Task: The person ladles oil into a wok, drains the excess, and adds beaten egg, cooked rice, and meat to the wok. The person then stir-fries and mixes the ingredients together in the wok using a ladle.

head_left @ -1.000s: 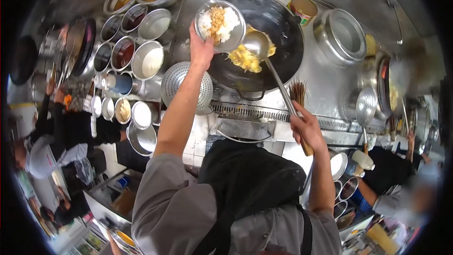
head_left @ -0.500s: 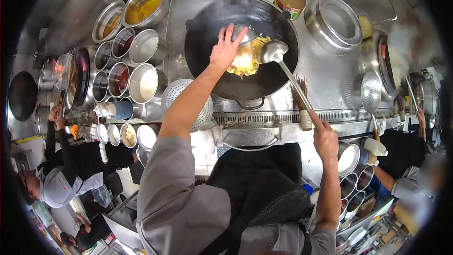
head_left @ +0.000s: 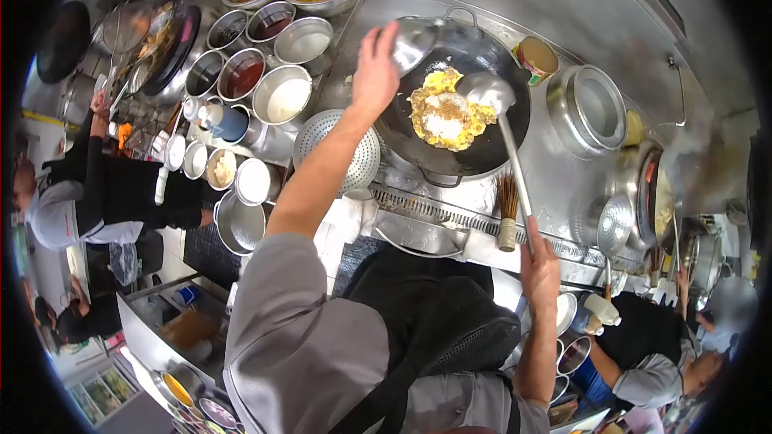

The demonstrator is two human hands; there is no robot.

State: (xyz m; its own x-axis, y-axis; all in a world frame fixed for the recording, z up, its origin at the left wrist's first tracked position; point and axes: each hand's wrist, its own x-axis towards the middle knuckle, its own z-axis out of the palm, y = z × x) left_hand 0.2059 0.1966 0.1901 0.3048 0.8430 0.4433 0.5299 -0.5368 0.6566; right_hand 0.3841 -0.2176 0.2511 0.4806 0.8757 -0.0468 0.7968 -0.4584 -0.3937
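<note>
Steel counter [head_left: 540, 145], ladle [head_left: 513, 154] extending forward from right grip [head_left: 539, 273] (scoop [head_left: 489, 92] in wok [head_left: 481, 156])

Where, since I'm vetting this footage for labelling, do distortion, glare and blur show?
Head view: wide-lens distortion, with black corners around the image; head view: glare on the steel counter just below the wok; head view: a person's head at far right blurred, the ladle fairly crisp.
</note>
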